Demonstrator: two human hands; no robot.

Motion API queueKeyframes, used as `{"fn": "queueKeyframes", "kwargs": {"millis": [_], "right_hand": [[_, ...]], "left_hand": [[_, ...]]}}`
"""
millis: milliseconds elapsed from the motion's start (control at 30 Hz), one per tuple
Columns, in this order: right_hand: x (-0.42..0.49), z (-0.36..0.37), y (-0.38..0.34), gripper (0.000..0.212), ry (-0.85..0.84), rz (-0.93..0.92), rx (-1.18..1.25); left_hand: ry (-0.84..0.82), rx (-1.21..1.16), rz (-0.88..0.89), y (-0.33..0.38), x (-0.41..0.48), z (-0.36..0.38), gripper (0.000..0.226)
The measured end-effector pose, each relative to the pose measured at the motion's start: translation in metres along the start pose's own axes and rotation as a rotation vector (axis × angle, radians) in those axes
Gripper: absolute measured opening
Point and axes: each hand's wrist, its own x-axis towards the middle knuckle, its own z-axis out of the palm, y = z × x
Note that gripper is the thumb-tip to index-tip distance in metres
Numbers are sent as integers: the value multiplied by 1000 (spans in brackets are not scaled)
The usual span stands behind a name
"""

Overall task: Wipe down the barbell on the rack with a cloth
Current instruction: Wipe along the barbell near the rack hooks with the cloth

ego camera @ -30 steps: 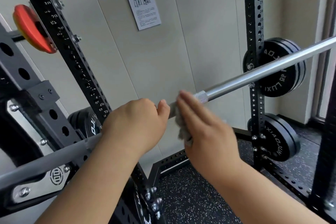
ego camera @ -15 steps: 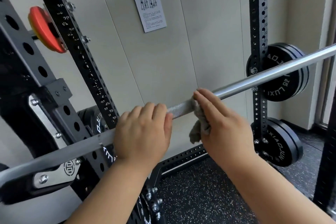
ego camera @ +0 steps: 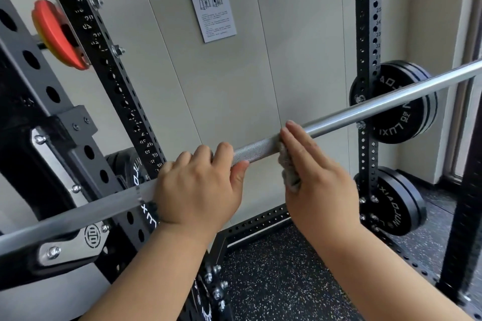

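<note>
The left hand (ego camera: 198,190) is curled round the barbell (ego camera: 365,109); just beside it the right hand (ego camera: 318,180), fingers straight, presses the cloth (ego camera: 288,169) against it.

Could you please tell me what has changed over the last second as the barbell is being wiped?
The right hand, pressing the cloth against the barbell with straight fingers, has slid rightward along it, away from the left hand, baring a knurled stretch between the two hands. The left hand kept its grip round the barbell, which stayed on the rack.
</note>
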Motion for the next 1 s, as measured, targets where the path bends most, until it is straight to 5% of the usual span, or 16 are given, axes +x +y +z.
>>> {"fn": "queueKeyframes", "kwargs": {"millis": [200, 367, 533, 700, 867, 1000], "right_hand": [[-14, 9, -18, 73, -173, -154, -9], [7, -5, 11, 54, 10, 112, -26], [-6, 3, -18, 60, -169, -151, -4], [7, -6, 5, 57, -28, 102, 42], [2, -6, -22, 55, -203, -3, 29], [25, -23, 4, 48, -149, 180, 17]], "left_hand": [[-155, -57, -6, 2, 13, -17, 47], [-322, -105, -59, -3, 26, -25, 56], [-483, -235, -82, -9, 40, -26, 61], [-330, -146, -21, -5, 26, -26, 55], [-201, -79, 49, -5, 8, -21, 40], [-162, -36, 51, -3, 2, -16, 48]]}}
